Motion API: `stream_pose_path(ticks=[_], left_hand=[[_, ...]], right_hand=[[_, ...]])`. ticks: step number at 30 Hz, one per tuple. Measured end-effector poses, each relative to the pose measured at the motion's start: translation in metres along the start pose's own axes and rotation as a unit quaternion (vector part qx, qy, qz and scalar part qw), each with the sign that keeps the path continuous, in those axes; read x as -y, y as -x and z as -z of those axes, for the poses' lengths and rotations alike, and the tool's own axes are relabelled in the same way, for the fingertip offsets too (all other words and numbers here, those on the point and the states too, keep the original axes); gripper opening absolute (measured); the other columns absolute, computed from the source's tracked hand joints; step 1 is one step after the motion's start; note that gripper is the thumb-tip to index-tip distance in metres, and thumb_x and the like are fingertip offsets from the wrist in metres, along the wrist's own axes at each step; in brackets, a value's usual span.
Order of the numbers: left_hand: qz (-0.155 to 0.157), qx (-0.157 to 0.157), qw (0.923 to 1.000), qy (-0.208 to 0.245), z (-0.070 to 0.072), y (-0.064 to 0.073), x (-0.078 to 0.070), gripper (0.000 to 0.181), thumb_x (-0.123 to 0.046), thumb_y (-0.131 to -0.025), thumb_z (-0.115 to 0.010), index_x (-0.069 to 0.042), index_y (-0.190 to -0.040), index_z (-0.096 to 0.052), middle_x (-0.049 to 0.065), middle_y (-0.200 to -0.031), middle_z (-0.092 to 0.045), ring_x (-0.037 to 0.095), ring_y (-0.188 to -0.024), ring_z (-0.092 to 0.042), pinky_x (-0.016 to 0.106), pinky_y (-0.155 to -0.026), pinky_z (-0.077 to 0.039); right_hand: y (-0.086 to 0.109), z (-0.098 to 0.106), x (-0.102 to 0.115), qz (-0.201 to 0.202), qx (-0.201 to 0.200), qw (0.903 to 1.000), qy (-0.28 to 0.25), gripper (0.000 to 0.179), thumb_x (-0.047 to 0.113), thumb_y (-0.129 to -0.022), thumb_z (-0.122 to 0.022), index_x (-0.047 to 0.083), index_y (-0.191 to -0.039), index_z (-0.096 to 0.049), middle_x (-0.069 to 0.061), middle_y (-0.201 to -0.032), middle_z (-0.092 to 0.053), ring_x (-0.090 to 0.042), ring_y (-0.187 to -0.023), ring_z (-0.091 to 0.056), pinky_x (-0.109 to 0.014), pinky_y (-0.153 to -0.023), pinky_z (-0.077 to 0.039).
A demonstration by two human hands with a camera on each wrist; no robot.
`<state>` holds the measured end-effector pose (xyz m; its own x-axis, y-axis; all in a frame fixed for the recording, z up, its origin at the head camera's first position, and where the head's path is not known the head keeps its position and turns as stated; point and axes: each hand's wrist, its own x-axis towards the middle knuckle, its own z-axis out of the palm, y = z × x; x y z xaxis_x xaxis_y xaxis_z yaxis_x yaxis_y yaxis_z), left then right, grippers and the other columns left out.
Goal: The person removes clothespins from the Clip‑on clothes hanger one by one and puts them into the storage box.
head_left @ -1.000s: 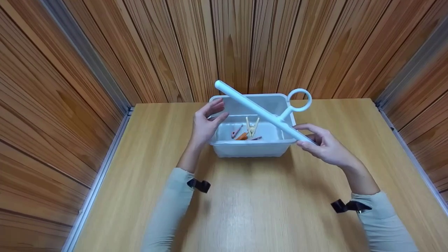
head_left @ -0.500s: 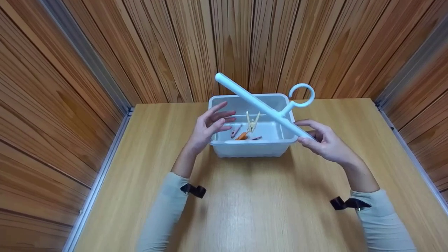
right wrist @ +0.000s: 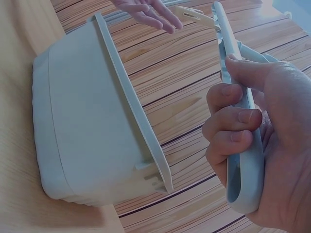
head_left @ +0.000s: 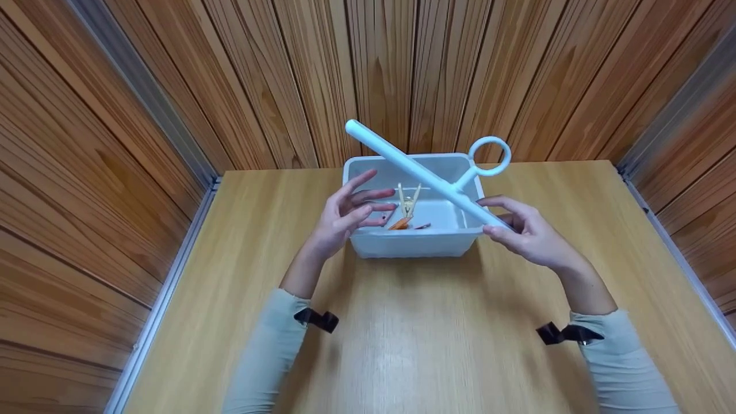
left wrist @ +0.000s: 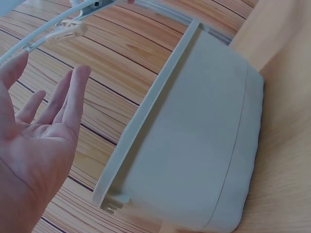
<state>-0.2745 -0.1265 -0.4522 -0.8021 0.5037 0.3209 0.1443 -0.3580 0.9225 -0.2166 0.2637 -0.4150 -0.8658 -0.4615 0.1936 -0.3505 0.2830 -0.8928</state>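
Note:
A light blue clip hanger (head_left: 428, 177), a straight bar with a round hook (head_left: 490, 156), slants above a white plastic tub (head_left: 414, 244). My right hand (head_left: 526, 236) grips the bar's lower right end, its fingers curled round it in the right wrist view. Under the bar hangs a cream clothespin (right wrist: 192, 14), its two legs spread upward in the head view. My left hand (head_left: 339, 218) is held over the tub's left rim, palm turned inward, fingers loosely extended near the clothespin and holding nothing. Inside the tub lies an orange clothespin (head_left: 398, 224).
Beside the orange clothespin, a pinkish one is partly hidden by the left fingers, and a small dark piece (head_left: 422, 226) lies to the right. The tub stands on a wooden table (head_left: 402, 322), near the wood-panelled back wall (head_left: 379, 75). Panelled walls also flank both sides.
The hanger has risen slightly and turned, its hook looking open midway and like a full ring now. My left hand has moved down from near the bar, spreading its fingers towards the cream clothespin.

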Motion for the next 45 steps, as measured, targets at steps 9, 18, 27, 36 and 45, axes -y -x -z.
stream_pose_path(ticks=[9,18,27,36,45], left_hand=[[-0.002,0.018,0.9984,0.054,-0.008,0.0,0.001,0.104,-0.047,-0.101,-0.084,0.007,-0.173,-0.031,0.003,-0.147,-0.074,0.018,-0.128,-0.078,0.035,-0.1,-0.069],[0.005,0.011,0.997,0.076,-0.016,-0.001,0.001,0.109,-0.053,-0.097,-0.088,0.006,-0.171,-0.035,-0.002,-0.138,-0.077,0.014,-0.12,-0.078,0.033,-0.098,-0.069],[0.007,0.034,0.9932,0.111,-0.024,-0.004,0.003,0.103,-0.045,-0.1,-0.086,0.004,-0.173,-0.032,0.002,-0.136,-0.081,0.019,-0.119,-0.083,0.033,-0.095,-0.07],[0.009,0.032,0.9924,0.118,-0.026,-0.003,0.003,0.099,-0.041,-0.101,-0.086,0.006,-0.171,-0.035,0.004,-0.135,-0.083,0.019,-0.116,-0.084,0.031,-0.093,-0.07],[-0.009,0.032,0.9936,0.108,-0.025,-0.001,0.001,0.059,-0.002,-0.111,-0.062,0.011,-0.165,-0.043,0.002,-0.139,-0.081,0.021,-0.119,-0.084,0.037,-0.104,-0.067]], right_hand=[[-0.006,-0.006,0.004,-0.002,0.001,1.0,-0.006,0.042,-0.008,-0.108,-0.06,-0.004,-0.149,-0.058,-0.002,-0.062,-0.045,-0.013,-0.05,-0.039,-0.028,-0.045,-0.034],[-0.009,-0.011,0.005,0.004,0.006,0.9999,-0.009,0.043,-0.008,-0.107,-0.06,-0.007,-0.149,-0.056,-0.003,-0.063,-0.047,-0.015,-0.05,-0.041,-0.026,-0.047,-0.037],[-0.012,-0.016,0.007,0.0,0.005,1.0,-0.004,0.042,-0.007,-0.106,-0.063,-0.008,-0.148,-0.057,0.007,-0.067,-0.048,-0.007,-0.055,-0.041,-0.026,-0.047,-0.034],[-0.013,-0.019,0.006,-0.003,0.011,0.9999,-0.009,0.042,-0.007,-0.107,-0.062,-0.007,-0.148,-0.057,0.006,-0.067,-0.049,-0.009,-0.055,-0.042,-0.024,-0.049,-0.036],[-0.014,-0.02,0.006,-0.002,0.014,0.9999,-0.003,0.042,-0.005,-0.106,-0.063,-0.004,-0.148,-0.06,0.005,-0.07,-0.051,-0.012,-0.058,-0.045,-0.024,-0.053,-0.04]])
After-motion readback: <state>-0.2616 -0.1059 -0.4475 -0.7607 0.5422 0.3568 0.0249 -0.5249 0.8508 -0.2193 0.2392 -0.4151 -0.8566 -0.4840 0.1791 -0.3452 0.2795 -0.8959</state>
